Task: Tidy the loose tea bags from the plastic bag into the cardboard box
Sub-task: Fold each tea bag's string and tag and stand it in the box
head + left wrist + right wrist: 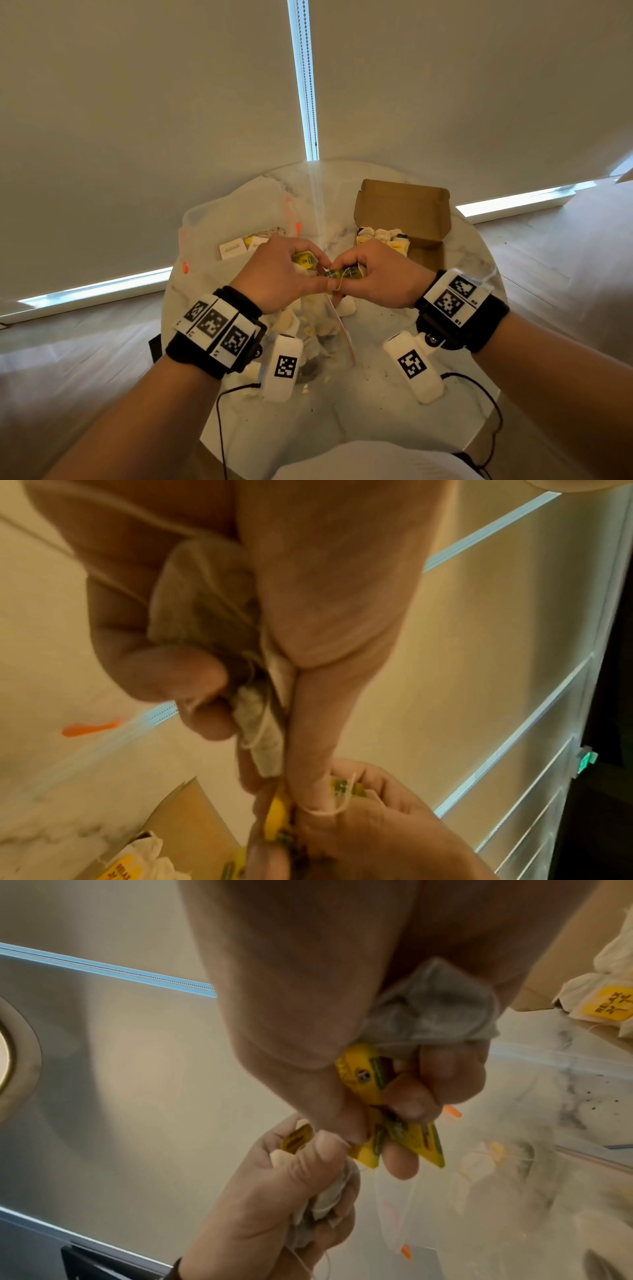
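Both hands met above the round marble table, thumbs touching. Left hand curled round a crumpled tea bag, its string looped over the thumb. Right hand curled round another tea bag and pinched several yellow tags. Clear plastic bag lay under the hands, more tea bags inside. Open cardboard box, partly filled, stood far right on the table.

At frame centre, two hands meet above a bench. A plastic bag lies upper left of them; a cardboard box holding tea bags sits upper right.
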Demonstrator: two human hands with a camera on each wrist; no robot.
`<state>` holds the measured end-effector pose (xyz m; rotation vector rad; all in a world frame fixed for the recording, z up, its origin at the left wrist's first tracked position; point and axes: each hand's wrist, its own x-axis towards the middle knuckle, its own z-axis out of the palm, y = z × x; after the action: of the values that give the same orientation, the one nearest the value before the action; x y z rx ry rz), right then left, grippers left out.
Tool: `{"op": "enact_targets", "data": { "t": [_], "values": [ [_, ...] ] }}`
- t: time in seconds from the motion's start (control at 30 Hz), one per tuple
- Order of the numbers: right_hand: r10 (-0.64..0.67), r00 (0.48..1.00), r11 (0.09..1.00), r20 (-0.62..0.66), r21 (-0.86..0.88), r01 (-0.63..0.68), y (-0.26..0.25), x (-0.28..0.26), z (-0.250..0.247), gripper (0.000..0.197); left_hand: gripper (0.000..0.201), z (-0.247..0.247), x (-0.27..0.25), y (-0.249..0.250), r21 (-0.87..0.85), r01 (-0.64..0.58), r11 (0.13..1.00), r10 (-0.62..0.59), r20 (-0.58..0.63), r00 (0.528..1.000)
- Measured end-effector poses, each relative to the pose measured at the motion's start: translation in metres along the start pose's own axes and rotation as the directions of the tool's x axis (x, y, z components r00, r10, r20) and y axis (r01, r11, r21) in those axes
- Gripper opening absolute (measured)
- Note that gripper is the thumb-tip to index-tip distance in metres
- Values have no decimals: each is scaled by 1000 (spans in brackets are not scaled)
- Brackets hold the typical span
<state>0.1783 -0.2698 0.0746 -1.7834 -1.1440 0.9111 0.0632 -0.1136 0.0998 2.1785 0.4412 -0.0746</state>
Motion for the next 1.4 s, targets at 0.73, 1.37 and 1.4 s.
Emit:
{"op": "enact_targets", "data": {
  "t": [0.73, 1.37, 1.4],
  "values": [
    [136, 991, 989, 22, 48, -137, -12, -1, -9, 53, 24, 4, -2, 9, 17, -89, 996, 91, -108, 990],
    [69, 973, 991, -221, 127, -41, -8, -9, -11, 46, 8, -10, -9, 11, -125, -73, 990, 72, -10, 997],
    [65, 971, 990, -229, 135, -34, -7, -10, -10, 44, 8, -11, -10, 11, -114, -74, 991, 75, 2, 997]
  ]
}}
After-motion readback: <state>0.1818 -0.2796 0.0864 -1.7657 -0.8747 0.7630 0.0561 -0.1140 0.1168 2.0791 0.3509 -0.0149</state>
